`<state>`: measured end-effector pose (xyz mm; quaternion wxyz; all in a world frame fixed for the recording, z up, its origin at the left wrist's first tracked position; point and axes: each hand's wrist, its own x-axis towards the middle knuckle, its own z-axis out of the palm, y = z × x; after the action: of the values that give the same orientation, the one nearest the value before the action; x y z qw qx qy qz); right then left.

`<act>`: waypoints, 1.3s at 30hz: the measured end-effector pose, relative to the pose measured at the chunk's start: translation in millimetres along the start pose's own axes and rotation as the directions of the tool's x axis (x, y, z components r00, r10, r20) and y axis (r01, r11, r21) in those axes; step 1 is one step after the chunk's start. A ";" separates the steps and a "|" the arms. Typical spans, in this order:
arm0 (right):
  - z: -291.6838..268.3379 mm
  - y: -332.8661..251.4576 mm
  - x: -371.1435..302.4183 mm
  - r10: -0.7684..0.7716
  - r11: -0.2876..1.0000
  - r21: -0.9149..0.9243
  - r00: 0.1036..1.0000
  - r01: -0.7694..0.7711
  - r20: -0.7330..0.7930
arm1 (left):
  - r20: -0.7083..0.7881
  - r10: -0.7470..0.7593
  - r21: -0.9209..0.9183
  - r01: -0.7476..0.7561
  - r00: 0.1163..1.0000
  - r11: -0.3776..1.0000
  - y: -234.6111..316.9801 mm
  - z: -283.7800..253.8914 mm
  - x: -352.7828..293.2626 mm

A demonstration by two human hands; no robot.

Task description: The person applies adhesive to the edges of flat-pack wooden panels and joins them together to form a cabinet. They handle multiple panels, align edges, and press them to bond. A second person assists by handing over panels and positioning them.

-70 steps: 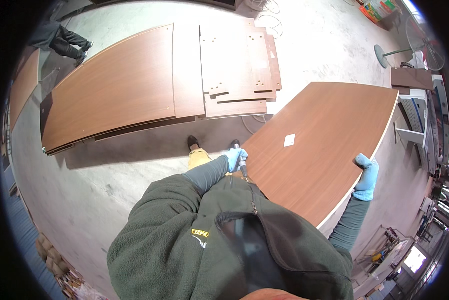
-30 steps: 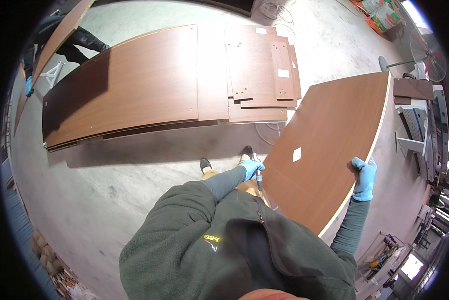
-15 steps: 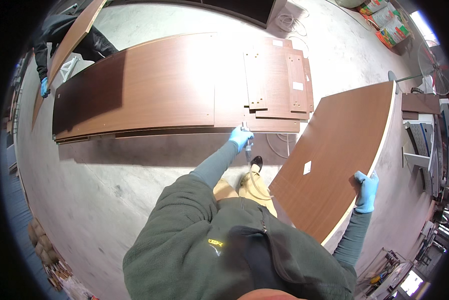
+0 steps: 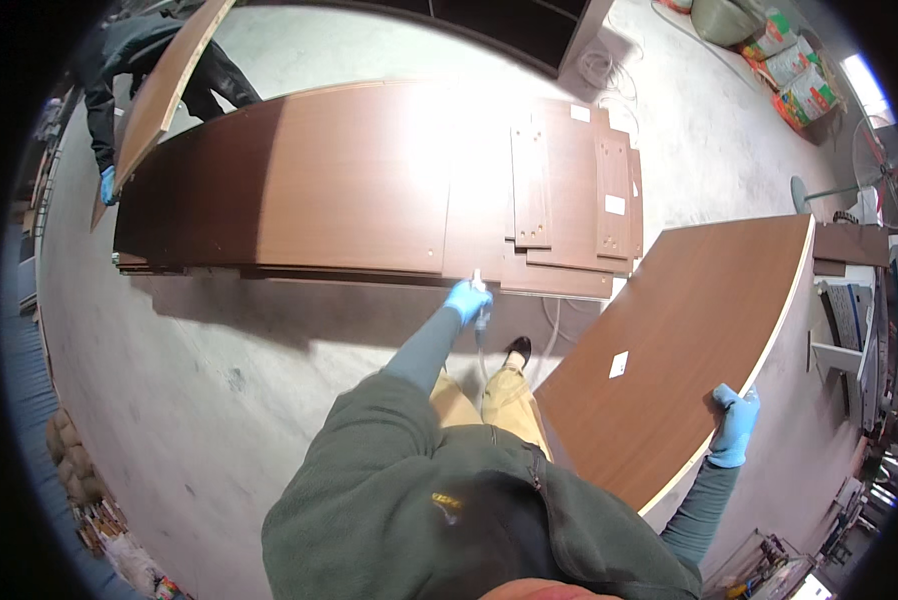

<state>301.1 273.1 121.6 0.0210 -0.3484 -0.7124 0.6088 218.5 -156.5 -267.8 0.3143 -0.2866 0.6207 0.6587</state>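
My left hand (image 4: 467, 300), in a blue glove, is closed around a small air gun (image 4: 482, 318). Its pale nozzle points at the front edge of a stack of brown wood-grain panels (image 4: 354, 190), and a thin hose trails down from it toward my legs. My right hand (image 4: 735, 425), gloved in blue too, grips the pale outer edge of a large brown board (image 4: 684, 320). This board leans at a tilt on my right and bears a small white label (image 4: 619, 364). Its near end is hidden behind my jacket.
At the far left a co-worker (image 4: 149, 50) holds another long panel (image 4: 169, 95) upright by the stack. Small drilled boards (image 4: 531, 190) lie on the stack's right end. A coiled hose (image 4: 604, 70), sacks (image 4: 804, 95) and a standing fan (image 4: 884, 175) are at the far right.
My left hand with the air gun has moved left along the stack's front edge. The co-worker's panel has shifted, and its shadow reaches the stack's front edge. My right hand keeps its grip.
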 end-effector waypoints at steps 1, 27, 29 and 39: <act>3.4 -2.1 3.7 -0.010 1.000 -0.028 0.999 0.008 -0.042 | 0.022 -0.073 -0.096 0.075 0.997 0.993 -4.1 -4.1 -17.3; -6.2 22.2 81.4 0.007 0.999 -0.048 1.000 -0.006 0.009 | -0.324 -0.257 -0.539 0.045 0.910 0.841 -33.9 -175.5 -191.4; -6.6 21.8 80.7 -0.011 0.999 -0.035 0.999 0.012 0.033 | -0.323 -0.258 -0.564 0.034 0.911 0.825 -37.8 -178.9 -193.4; 1.7 15.8 69.7 -0.074 0.996 -0.044 0.996 0.076 0.039 | -0.348 -0.242 -0.614 -0.026 0.906 0.789 -55.4 -183.2 -199.6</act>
<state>255.1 308.3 79.7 0.0226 -0.3103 -0.7388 0.5978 386.2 -349.1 -161.8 0.1071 -0.5388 0.4106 0.7278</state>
